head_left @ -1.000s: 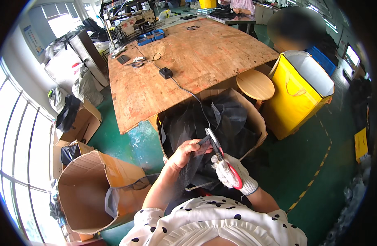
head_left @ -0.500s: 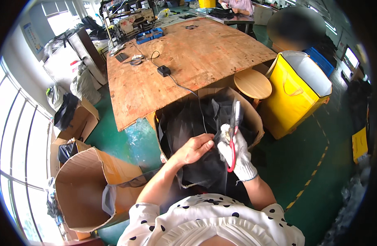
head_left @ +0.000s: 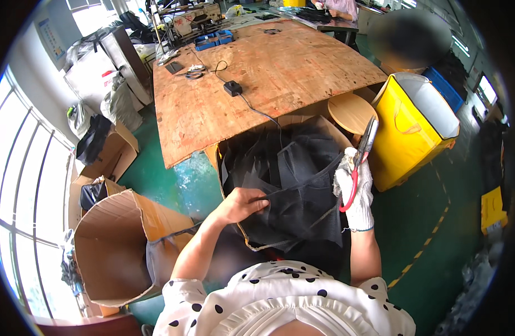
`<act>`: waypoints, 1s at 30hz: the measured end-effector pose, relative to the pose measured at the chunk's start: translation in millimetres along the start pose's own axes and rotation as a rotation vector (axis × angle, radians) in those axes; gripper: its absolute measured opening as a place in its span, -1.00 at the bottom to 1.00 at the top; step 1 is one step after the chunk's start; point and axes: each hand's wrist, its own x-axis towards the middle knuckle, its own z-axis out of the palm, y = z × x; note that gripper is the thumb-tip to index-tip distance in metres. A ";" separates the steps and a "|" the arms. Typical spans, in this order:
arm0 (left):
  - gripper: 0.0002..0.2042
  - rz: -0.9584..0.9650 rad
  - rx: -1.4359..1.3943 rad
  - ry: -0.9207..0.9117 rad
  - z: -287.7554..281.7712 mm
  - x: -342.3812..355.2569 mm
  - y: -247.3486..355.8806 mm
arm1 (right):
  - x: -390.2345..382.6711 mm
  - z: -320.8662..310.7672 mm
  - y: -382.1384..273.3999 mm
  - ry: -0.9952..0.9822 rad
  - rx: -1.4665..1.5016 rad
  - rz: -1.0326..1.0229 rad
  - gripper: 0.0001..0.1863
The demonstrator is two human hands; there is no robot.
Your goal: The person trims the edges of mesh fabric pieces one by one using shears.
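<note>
Black mesh fabric (head_left: 302,210) is stretched between my hands over a cardboard box (head_left: 339,134) filled with more dark mesh. My bare left hand (head_left: 241,206) is closed, thumb and fingers pinching the mesh at its left edge. My right hand (head_left: 356,196), in a white knitted glove, grips red-handled scissors (head_left: 368,139) with the metal blades pointing away from me. The mesh reaches the gloved fingers on that side; whether they also pinch it is hard to see. A black cord (head_left: 259,111) runs off the table into the box.
A worn wooden table (head_left: 268,61) stands ahead, holding a black adapter (head_left: 233,88) and a blue tray (head_left: 214,39). A round stool (head_left: 352,112) and yellow bag (head_left: 405,134) stand at right. An open carton (head_left: 109,246) is at lower left. A person (head_left: 341,8) sits farther back.
My hands have moved apart, the left toward the left and the right with the scissors toward the right. The mesh between them has spread out flat.
</note>
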 end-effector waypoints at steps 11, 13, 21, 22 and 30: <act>-0.71 -0.043 -0.873 -0.114 7.4 4.2 -0.2 | 10.1 -8.1 20.1 -0.040 0.515 0.049 -0.87; -0.69 -0.026 -0.958 -0.261 7.1 10.0 -13.7 | 12.1 -10.6 31.8 -0.028 0.273 -0.042 -0.89; -0.71 -0.050 -1.200 -0.154 21.9 29.5 -12.0 | 13.6 -41.5 31.3 -0.020 0.697 0.226 -0.82; -0.71 -0.045 -1.188 -0.104 20.5 33.3 -11.1 | 14.4 -59.2 33.5 -0.093 0.979 0.402 -0.78; -0.52 -0.010 -1.023 0.041 23.5 64.3 9.8 | -75.9 -104.1 -9.9 0.015 1.294 0.113 -0.71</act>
